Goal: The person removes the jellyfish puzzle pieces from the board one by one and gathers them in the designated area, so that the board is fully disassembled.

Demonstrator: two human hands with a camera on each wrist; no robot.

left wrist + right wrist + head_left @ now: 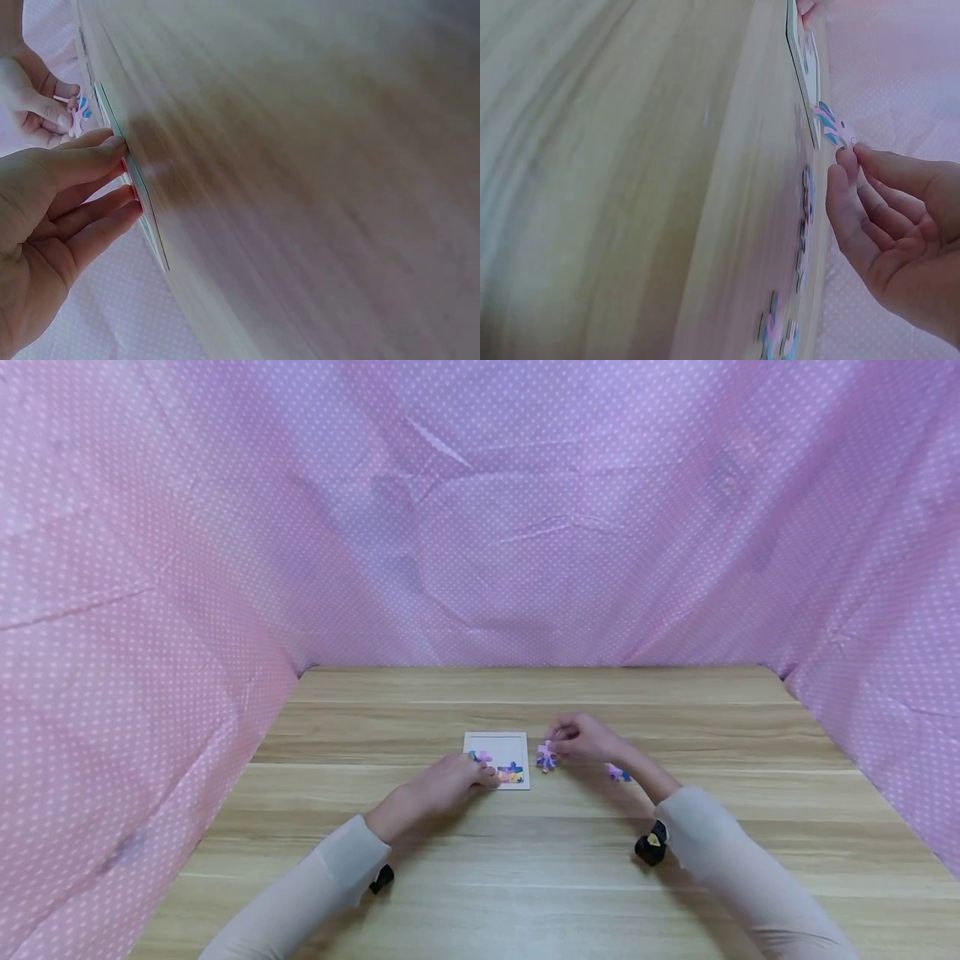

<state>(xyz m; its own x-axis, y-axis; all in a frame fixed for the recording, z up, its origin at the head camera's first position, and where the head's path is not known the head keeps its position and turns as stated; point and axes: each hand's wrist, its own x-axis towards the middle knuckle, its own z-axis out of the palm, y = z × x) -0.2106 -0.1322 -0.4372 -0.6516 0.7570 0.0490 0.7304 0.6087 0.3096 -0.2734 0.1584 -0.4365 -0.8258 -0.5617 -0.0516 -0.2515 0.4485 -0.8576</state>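
Observation:
A square white puzzle tray (497, 736) lies on the table with several colourful jigsaw pieces in its lower and left parts. My left hand (452, 779) rests its fingertips on the tray's lower left, over the pieces there. In the left wrist view the thumb and fingers of the left hand (71, 191) are fairly straight and touch the tray's face. Just right of the tray, my right hand (588, 739) pinches a pink and blue jigsaw piece (835, 126) between thumb and forefinger, raised off the table in the right wrist view.
Loose jigsaw pieces (618, 772) lie under the right forearm; more pieces (807, 202) appear near the tray in the right wrist view. The wooden table (525, 893) extends to a pink dotted curtain (525, 552) behind and at the sides. Each wrist wears a black device (652, 844).

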